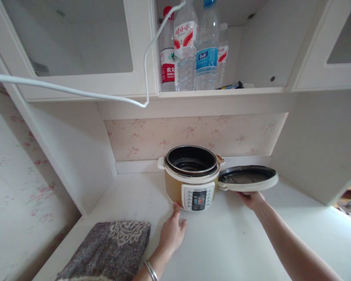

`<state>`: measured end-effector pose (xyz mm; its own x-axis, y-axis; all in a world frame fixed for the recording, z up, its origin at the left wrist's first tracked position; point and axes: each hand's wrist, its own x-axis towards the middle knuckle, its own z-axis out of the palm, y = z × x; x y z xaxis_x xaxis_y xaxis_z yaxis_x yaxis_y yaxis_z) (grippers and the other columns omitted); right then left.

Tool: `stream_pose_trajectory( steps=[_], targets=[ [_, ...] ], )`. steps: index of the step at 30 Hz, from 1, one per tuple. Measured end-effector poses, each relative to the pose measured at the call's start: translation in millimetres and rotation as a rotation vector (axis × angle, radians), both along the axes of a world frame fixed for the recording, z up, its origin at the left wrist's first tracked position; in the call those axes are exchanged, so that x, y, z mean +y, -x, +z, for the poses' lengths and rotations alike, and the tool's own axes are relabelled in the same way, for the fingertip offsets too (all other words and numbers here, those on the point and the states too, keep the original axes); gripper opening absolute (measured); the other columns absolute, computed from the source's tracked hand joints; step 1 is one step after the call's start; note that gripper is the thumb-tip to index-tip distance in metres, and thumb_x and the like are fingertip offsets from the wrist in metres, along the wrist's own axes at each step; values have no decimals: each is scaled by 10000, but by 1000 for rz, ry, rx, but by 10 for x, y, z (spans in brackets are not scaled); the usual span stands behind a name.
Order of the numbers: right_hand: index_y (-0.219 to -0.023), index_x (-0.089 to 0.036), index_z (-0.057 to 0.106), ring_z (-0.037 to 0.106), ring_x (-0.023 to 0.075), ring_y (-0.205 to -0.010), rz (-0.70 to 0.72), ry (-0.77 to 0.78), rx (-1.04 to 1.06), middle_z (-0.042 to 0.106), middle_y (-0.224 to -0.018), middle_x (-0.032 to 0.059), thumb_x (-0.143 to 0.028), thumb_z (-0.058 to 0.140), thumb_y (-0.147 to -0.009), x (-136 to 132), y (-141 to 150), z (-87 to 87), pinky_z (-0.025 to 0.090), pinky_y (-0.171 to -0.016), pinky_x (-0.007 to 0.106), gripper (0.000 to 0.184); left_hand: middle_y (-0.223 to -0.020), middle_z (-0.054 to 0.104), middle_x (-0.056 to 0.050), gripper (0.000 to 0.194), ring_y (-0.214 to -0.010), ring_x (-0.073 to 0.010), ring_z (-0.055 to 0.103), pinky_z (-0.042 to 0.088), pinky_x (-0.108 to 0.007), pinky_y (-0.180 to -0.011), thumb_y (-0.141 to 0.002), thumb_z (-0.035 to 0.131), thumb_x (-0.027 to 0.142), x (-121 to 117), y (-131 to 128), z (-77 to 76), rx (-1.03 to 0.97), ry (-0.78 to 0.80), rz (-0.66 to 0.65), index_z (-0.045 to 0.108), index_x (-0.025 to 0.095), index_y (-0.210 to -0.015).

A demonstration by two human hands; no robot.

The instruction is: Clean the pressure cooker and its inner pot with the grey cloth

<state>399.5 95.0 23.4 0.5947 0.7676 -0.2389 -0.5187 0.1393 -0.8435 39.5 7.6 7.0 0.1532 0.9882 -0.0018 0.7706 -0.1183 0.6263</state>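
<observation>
A gold and white electric pressure cooker (191, 183) stands on the white counter (228, 242) against the back wall, its dark inner pot uncovered. Its lid (247, 178) is swung out flat to the right, underside up. My right hand (252, 199) reaches under the lid and grips it from below; only part of the hand shows. My left hand (172, 230) lies flat on the counter with fingers stretched out, fingertips just touching the cooker's base below the control panel (198, 198). A bangle sits on that wrist.
A folded grey patterned cloth (111, 248) lies at the counter's front left. Several water bottles (193, 47) stand on the open shelf above, and a white cable (76, 91) hangs across the cupboard doors. Side panels enclose the nook left and right.
</observation>
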Motion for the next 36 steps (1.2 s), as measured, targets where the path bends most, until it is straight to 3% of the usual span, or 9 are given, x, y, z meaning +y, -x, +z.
stream_pose_trajectory(
  steps=[9, 14, 17, 22, 26, 29, 31, 34, 36],
  targets=[
    [-1058, -159, 517, 576, 81, -503, 6, 231, -40, 634, -918, 76, -147, 492, -869, -82, -113, -250, 597, -566, 258, 191, -1348, 519, -112, 629, -1093, -245, 594, 416, -294, -918, -875, 455, 408, 212, -70, 4, -9, -3, -20, 306, 200, -1449],
    [-902, -165, 547, 626, 108, -614, 92, 177, -108, 640, -927, 65, -74, 546, -808, -218, -21, -298, 607, -687, 288, 130, -974, 713, -96, 643, -476, -140, 604, 454, -246, -543, -894, 406, 392, 194, -6, -41, -201, 146, -34, 203, 215, -1478],
    [-910, -159, 556, 651, 124, -690, 130, 145, -135, 634, -996, 76, -36, 569, -762, -363, 57, -318, 602, -732, 275, 193, -841, 722, -61, 666, -377, -102, 521, 410, -215, -481, -881, 429, 359, 167, 5, -24, -225, 166, -29, 183, 203, -1480],
    [-950, -160, 557, 671, 150, -735, 150, 166, -195, 618, -1079, 85, -6, 633, -661, -633, 91, -291, 599, -750, 273, 336, -1486, 320, -120, 684, -533, -104, 613, 479, -261, -593, -817, 504, 296, 87, 34, 48, -308, 128, -25, 268, 280, -1459],
    [-967, -174, 579, 671, 144, -724, 167, 185, -247, 618, -1129, 77, -73, 667, -664, -846, 60, -253, 601, -698, 244, 331, -1545, 125, -143, 674, -1045, -218, 602, 414, -302, -948, -778, 572, 289, -167, 126, 112, -377, 186, -70, 379, 153, -1410],
    [-1001, -185, 598, 677, 153, -777, 209, 208, -224, 623, -1169, 76, -132, 685, -668, -1056, 88, -271, 592, -679, 216, 348, -1559, 37, -120, 608, -1102, -211, 568, 448, -299, -913, -807, 552, 370, -491, 320, 209, -548, 332, -189, 433, 154, -1363],
    [-996, -168, 612, 677, 162, -807, 253, 220, -209, 661, -1104, 95, -157, 698, -655, -1220, 184, -280, 580, -696, 208, 352, -1537, 193, -98, 525, -1058, -202, 588, 482, -290, -847, -815, 542, 418, -668, 556, 310, -601, 353, -253, 518, 184, -1285],
    [-1005, -167, 628, 667, 145, -743, 344, 235, -274, 700, -1005, 92, -220, 716, -645, -1471, 504, -227, 562, -708, 217, 375, -1217, 612, -84, 389, -1030, -201, 596, 446, -290, -913, -833, 507, 423, -732, 1095, 486, -476, 150, -144, 632, 187, -1116],
    [-1014, -183, 632, 645, 126, -680, 443, 236, -349, 704, -989, 69, -296, 711, -665, -1621, 834, -153, 550, -705, 236, 375, -1133, 648, -79, 376, -1061, -211, 578, 411, -298, -963, -854, 446, 436, -647, 1549, 571, -298, -76, 34, 658, 176, -1024]
  ],
)
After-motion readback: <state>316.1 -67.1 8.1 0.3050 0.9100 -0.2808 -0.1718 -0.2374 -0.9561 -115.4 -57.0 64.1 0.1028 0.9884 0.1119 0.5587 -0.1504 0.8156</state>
